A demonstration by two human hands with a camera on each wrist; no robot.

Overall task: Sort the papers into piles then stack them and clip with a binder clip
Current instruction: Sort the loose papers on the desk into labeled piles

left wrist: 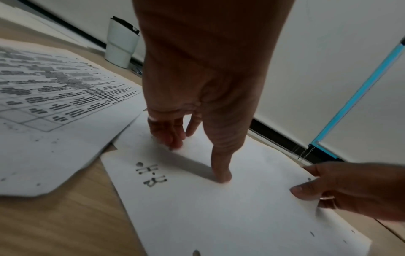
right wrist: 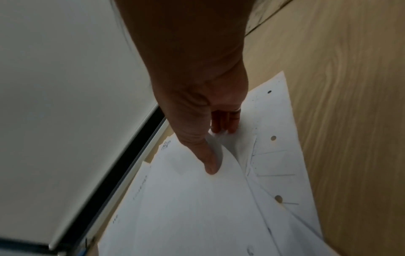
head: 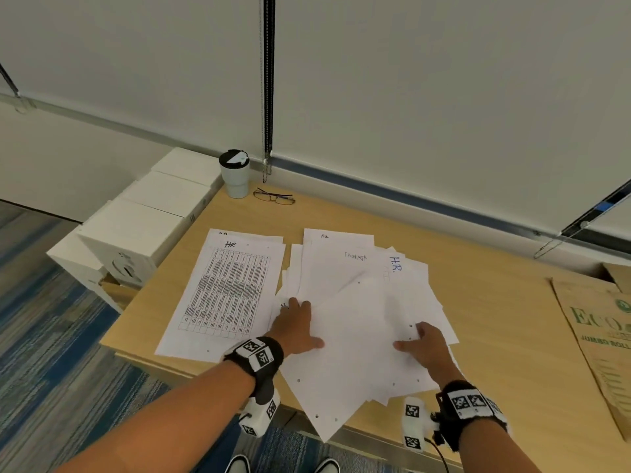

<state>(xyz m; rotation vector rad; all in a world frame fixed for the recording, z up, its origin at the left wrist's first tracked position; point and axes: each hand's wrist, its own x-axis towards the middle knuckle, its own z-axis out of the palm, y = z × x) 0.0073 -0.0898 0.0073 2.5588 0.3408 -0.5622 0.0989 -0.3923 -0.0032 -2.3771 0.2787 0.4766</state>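
Observation:
A loose heap of white punched papers (head: pixel 355 302) lies fanned out in the middle of the wooden table (head: pixel 495 302), some marked "H.R.". To its left is a neater pile topped by a printed table sheet (head: pixel 227 291) headed "HR". My left hand (head: pixel 304 322) rests on the heap's left side, with fingers (left wrist: pixel 168 136) and thumb pressing the top sheet (left wrist: pixel 219 207) down. My right hand (head: pixel 411 336) pinches that sheet's right edge, thumb (right wrist: pixel 210 164) on top and fingers beneath, and the edge is lifted. No binder clip is in view.
A white tumbler (head: pixel 235 174) and a pair of glasses (head: pixel 274 197) sit at the table's back left corner. White boxes (head: pixel 146 227) stand beside the table on the left. A brown cardboard box (head: pixel 601 343) occupies the right end. Some sheets overhang the front edge.

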